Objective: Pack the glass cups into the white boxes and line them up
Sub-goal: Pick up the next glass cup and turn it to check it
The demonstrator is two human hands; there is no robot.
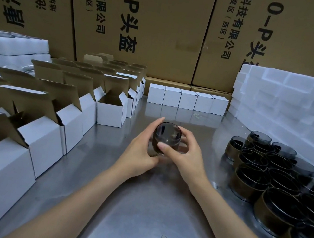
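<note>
Both hands, left hand point(142, 153) and right hand point(185, 155), grip one glass cup point(166, 137) at table centre; five closed boxes point(187, 99) line twelve o'clock, open boxes point(110, 110) at nine, unpacked cups point(270, 172) at three.

Boxes point(53, 123) left, cups point(277, 177) right

At frame centre a dark smoked glass cup point(166, 138) is upright, mouth up. More dark glass cups point(277, 177) are clustered at the right and lower right. Open white boxes point(110, 112) with raised brown flaps run along the left; five closed white boxes point(187, 99) line the upper centre.
</note>
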